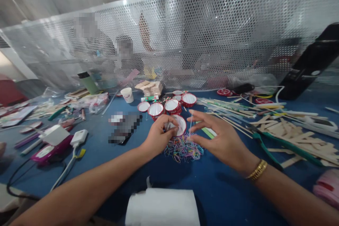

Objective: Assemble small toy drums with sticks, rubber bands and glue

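My left hand (160, 133) pinches a small round disc with a white face and a red rim (181, 124) between thumb and fingers. To its right my right hand (219, 134) has thumb and fingertips spread, with a thin clear strip (191, 123) running between them; its exact kind is too blurred to tell. Under the hands lies a tangled pile of colourful rubber bands (182, 150). Just beyond stand several similar red-rimmed discs (155, 109), some stacked. A green strip (209, 132) shows behind the right fingers.
A white paper roll (162, 209) sits in front of me. At right are green-handled pliers (286, 144), wooden sticks (299, 136) and a black bottle (309, 60). A paper cup (127, 95), a phone (127, 127) and a cabled charger (79, 137) are left. A perforated screen (169, 35) stands behind.
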Motion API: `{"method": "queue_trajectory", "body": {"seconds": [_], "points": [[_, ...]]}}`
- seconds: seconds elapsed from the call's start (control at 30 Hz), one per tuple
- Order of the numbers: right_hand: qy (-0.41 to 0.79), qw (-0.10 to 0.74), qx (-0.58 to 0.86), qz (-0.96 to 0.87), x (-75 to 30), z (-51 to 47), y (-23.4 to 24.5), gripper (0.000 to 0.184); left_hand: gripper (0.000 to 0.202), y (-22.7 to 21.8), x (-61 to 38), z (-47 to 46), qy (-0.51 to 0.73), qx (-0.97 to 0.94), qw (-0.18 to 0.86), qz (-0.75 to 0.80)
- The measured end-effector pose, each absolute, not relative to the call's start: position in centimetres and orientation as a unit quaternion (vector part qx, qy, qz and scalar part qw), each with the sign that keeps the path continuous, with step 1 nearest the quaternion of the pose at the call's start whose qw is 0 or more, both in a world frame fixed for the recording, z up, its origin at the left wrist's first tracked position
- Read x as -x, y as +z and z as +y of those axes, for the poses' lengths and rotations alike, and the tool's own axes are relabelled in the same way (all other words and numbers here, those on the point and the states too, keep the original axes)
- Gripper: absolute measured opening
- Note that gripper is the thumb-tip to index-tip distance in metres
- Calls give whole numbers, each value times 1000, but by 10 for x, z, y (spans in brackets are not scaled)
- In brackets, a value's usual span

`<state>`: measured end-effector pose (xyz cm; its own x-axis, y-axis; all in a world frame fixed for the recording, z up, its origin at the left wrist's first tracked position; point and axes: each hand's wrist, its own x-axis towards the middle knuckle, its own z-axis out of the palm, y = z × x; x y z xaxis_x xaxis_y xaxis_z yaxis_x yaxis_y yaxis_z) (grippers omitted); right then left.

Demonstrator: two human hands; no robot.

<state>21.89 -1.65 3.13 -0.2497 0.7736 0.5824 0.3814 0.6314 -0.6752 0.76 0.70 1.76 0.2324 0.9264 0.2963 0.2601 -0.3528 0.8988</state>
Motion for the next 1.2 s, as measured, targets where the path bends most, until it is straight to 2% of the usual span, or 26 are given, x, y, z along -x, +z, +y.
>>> {"method": "queue_trajectory", "body": {"seconds": [0.13,0.23,0.33,0.87,1.2], "points": [[61,392,398,-827,-219,-14,24,62,25,17,-11,5,458,-683,380,423],[15,347,420,-838,-218,-14,20,68,33,19,-13,2,469,-680,371,425],[-5,331,424,-843,-215,-16,17,71,33,20,-14,1,467,-682,367,426],[30,342,401,-849,-206,-21,13,58,24,24,-19,-8,415,-724,369,409],[88,356,399,-840,-209,-15,6,62,25,23,-17,-9,437,-712,382,396]]}}
